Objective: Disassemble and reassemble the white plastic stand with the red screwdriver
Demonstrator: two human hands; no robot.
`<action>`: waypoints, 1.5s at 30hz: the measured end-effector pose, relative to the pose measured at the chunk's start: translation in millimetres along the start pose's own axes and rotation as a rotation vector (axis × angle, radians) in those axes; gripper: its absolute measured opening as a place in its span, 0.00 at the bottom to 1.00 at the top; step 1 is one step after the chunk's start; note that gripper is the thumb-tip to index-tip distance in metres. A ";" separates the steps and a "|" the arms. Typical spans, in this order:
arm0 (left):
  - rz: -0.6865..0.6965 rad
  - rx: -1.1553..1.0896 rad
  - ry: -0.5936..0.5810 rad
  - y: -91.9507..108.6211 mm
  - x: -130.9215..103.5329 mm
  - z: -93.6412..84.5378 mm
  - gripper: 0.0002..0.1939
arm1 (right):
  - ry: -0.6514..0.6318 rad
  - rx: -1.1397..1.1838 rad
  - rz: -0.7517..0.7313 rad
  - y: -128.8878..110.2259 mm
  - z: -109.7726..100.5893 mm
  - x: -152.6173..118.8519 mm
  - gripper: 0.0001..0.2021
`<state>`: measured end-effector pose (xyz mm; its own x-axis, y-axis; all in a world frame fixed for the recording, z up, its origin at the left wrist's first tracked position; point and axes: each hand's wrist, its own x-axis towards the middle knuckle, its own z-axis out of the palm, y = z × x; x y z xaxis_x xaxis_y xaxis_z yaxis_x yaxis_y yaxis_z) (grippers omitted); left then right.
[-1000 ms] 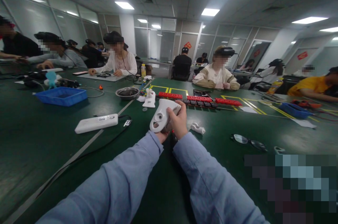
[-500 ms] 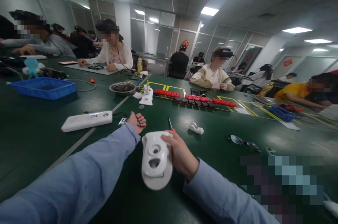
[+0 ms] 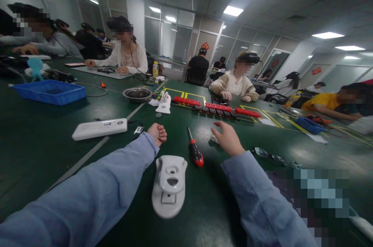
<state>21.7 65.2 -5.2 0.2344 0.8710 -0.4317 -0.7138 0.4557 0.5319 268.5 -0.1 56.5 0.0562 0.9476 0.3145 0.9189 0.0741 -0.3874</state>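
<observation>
My left hand (image 3: 158, 134) is curled closed over the table, and whatever its fingers may hold is hidden. My right hand (image 3: 229, 138) reaches out with thumb and forefinger apart, over a small white curved plastic part (image 3: 213, 139) that it mostly covers. Whether it touches the part I cannot tell. In front of me lies a white oval plastic base (image 3: 168, 204) with a round hole and a larger opening. Between this base and my right hand a screwdriver (image 3: 197, 153) with a red and black handle rests on the table.
A white power bank (image 3: 99, 129) with a cable lies to the left. Further back are a metal bowl (image 3: 128, 94), a blue tray (image 3: 52, 97), a white plastic piece (image 3: 163, 104) and red racks (image 3: 218, 106). Glasses (image 3: 269, 154) lie at the right. Co-workers sit around the table.
My right hand has let go of the white base, which now lies on the table, and has moved forward and right to the small white part. My left hand stays curled.
</observation>
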 end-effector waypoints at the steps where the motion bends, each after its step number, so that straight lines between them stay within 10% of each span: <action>1: 0.004 0.012 0.000 -1.9 0.2 0.7 0.14 | -0.019 -0.010 0.039 14.3 3.7 5.3 0.15; 7: 0.042 0.094 -0.025 -8.6 -5.4 5.1 0.22 | -0.093 0.078 0.204 47.4 27.4 12.9 0.08; 17: 0.053 0.153 -0.055 -7.7 -7.0 5.7 0.27 | -0.317 0.897 -0.089 -79.0 27.3 -49.2 0.23; 21: 0.045 0.175 -0.035 -12.8 -0.1 3.3 0.13 | -0.246 0.761 -0.197 -91.6 32.5 -66.2 0.14; 39: 0.042 0.272 -0.037 -14.1 1.1 2.1 0.15 | -0.216 0.392 -0.541 -89.6 29.0 -80.9 0.12; 45: 0.061 0.326 -0.061 -18.1 7.2 -0.7 0.15 | -0.405 1.162 -0.270 -104.0 33.2 -73.1 0.22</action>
<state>35.8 63.1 -18.5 0.2441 0.9032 -0.3530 -0.4812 0.4289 0.7645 155.9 -66.7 45.0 -0.3922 0.8715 0.2944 -0.0145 0.3141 -0.9493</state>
